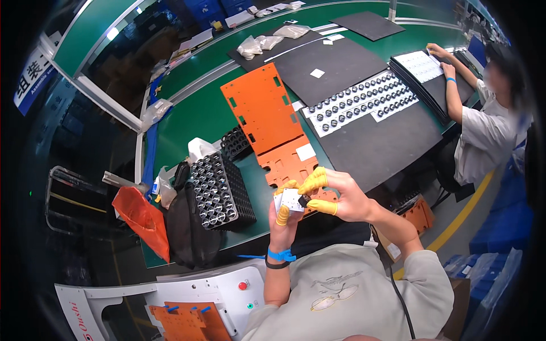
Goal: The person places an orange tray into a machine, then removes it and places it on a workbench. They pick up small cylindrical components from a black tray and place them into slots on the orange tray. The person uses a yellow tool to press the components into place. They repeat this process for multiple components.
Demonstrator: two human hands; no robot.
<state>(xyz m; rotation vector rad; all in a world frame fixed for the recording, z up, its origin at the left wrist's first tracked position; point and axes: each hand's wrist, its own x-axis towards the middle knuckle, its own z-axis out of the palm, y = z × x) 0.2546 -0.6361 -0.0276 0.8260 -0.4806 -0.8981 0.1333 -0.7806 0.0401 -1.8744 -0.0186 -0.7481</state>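
1. L hand [282, 219] is gripping 1 white piece [292, 199], w/ its fingers closing round the sides, prob. so it isn't wobbling.
2. R hand [348, 199] is pinching 1 small dark part [303, 201] by the white piece's right edge. Can't tell if the 2 are joining.
3. The white piece is sitting up near the chest, over the bench [176, 128] edge, prob. for seeing it well. Yellow finger covers [323, 206] are showing on the hands, at least 4, maybe for grip or for staying clean.
4. 1 big black rack [242, 196] is standing to the left, w/ shiny round bits [213, 187] sitting in holes, prob. so they aren't rolling. Too many to count. 1 more rack [236, 142] is standing behind.
5. An orange board [259, 108] is lying in front; can't tell if 1 or 2 pcs. 1 white card [306, 152] is resting on it.
6. Dark round parts [325, 127] are lining up on white strips, approx. 4 rows, maybe for easy picking. A dark mat [381, 148] is lying under them.
7. 3 clear bags [248, 48], rough count, are lying at the back.
8. 1 co-worker [483, 136] is working at right, w/ 2 hands touching a white sheet [418, 65].
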